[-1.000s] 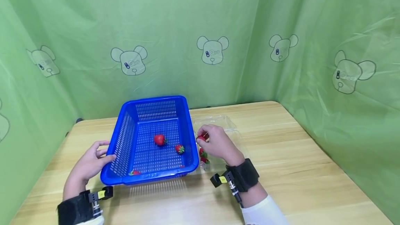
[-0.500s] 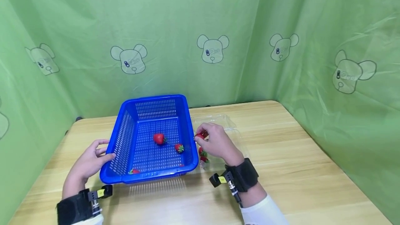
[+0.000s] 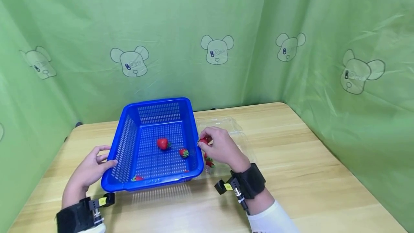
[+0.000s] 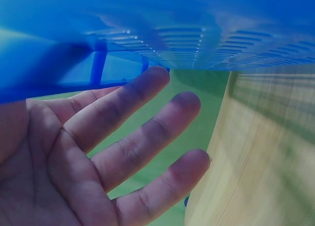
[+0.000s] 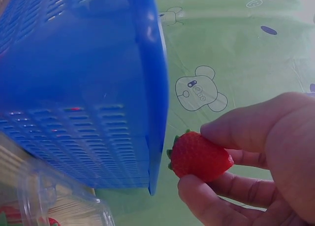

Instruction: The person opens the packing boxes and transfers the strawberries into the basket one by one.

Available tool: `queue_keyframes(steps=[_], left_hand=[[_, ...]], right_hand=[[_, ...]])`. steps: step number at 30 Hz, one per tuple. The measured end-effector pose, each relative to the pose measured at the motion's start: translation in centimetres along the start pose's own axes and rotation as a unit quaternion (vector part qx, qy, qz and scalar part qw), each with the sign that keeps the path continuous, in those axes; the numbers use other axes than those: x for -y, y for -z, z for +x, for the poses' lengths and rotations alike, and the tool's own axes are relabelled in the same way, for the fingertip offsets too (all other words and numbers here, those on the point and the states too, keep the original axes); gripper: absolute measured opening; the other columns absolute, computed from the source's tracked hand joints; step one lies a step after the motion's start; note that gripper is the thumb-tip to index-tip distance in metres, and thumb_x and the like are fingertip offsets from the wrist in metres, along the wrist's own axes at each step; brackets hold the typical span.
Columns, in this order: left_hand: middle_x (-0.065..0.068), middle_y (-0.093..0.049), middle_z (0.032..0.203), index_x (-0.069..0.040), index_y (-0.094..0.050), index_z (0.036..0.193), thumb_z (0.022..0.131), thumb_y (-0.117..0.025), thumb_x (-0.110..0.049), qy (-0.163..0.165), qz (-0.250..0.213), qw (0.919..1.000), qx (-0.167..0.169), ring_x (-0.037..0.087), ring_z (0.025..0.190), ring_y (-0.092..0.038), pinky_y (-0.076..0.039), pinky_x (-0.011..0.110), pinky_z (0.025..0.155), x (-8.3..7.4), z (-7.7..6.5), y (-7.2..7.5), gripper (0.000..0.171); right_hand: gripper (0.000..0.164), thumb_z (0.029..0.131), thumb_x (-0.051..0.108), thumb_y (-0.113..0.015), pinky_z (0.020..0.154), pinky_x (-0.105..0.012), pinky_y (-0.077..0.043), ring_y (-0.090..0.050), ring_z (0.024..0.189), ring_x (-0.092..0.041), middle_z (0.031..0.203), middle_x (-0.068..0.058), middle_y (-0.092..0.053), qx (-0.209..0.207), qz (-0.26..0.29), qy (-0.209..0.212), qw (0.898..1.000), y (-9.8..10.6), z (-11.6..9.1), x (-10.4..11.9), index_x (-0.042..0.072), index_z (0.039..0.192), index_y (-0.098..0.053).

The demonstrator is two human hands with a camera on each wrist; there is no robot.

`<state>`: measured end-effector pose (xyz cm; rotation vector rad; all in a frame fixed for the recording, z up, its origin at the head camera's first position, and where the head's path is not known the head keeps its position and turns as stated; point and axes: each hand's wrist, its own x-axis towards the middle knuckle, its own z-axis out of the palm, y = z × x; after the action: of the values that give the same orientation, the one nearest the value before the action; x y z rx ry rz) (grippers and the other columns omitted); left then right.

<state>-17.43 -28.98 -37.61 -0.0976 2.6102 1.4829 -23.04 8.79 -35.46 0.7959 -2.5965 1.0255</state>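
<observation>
This looks like a small curtained-off filming booth; a green curtain [image 3: 174,10] hangs behind the wooden table [image 3: 300,179] and along its left and right sides, printed with outlined cartoon animal heads [image 3: 217,51]; over the table's near part, small black cameras [image 3: 221,187] sit on a person's wrist straps [image 3: 249,181]; the room beyond the curtain is hidden.

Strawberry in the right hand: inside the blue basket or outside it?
Outside. The right wrist view shows the strawberry, pinched by the right hand, beyond the outer side of the blue basket.
</observation>
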Motion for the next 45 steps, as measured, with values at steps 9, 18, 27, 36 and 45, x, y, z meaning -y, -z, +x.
queue_keyframes(steps=[9,18,27,36,45], left_hand=[[0.043,-0.043,0.132,0.007,-0.020,0.140,0.097,-0.054,-0.015,-0.006,-0.003,1.0000,-0.002,0.042,0.105,-0.060,-0.056,0.048,0.085,-0.2,0.0,0.2,0.059],[0.042,-0.044,0.131,0.007,-0.022,0.139,0.096,-0.055,-0.015,-0.015,0.000,0.9999,-0.005,0.043,0.108,-0.059,-0.055,0.051,0.087,-0.3,0.0,-0.2,0.058],[0.043,-0.044,0.131,0.007,-0.021,0.139,0.096,-0.054,-0.014,-0.018,-0.005,0.9998,-0.002,0.041,0.104,-0.061,-0.057,0.046,0.083,0.0,0.1,-0.1,0.059],[0.042,-0.044,0.131,0.007,-0.022,0.139,0.096,-0.055,-0.016,-0.017,-0.005,0.9998,-0.001,0.041,0.105,-0.061,-0.057,0.046,0.084,0.1,0.2,0.0,0.059],[0.042,-0.044,0.131,0.007,-0.021,0.140,0.097,-0.055,-0.017,-0.011,0.000,0.9999,0.000,0.043,0.107,-0.059,-0.056,0.048,0.086,0.1,0.2,0.0,0.060]], right_hand=[[0.006,0.083,0.010,-0.069,0.066,-0.034,-0.059,-0.060,0.074,-0.012,0.082,0.000,-0.064,-0.006,0.001,0.012,1.000,0.0,0.1,0.3,0.011,0.083,-0.063],[0.004,0.084,0.011,-0.067,0.066,-0.030,-0.058,-0.060,0.075,-0.012,0.082,-0.001,-0.063,0.002,0.000,0.027,1.000,0.0,-0.2,0.9,0.010,0.085,-0.064],[0.005,0.084,0.013,-0.068,0.066,-0.029,-0.058,-0.059,0.076,-0.012,0.082,-0.001,-0.063,0.005,-0.001,0.029,1.000,-0.4,-0.2,1.0,0.011,0.085,-0.063],[0.006,0.083,0.010,-0.069,0.065,-0.036,-0.060,-0.060,0.075,-0.014,0.083,-0.003,-0.063,-0.009,0.009,0.051,0.999,-0.7,-0.2,1.6,0.007,0.085,-0.064],[0.006,0.082,0.009,-0.069,0.062,-0.027,-0.056,-0.057,0.074,-0.012,0.081,-0.002,-0.060,-0.007,-0.001,0.060,0.998,-1.2,-0.3,2.2,0.008,0.085,-0.064]])
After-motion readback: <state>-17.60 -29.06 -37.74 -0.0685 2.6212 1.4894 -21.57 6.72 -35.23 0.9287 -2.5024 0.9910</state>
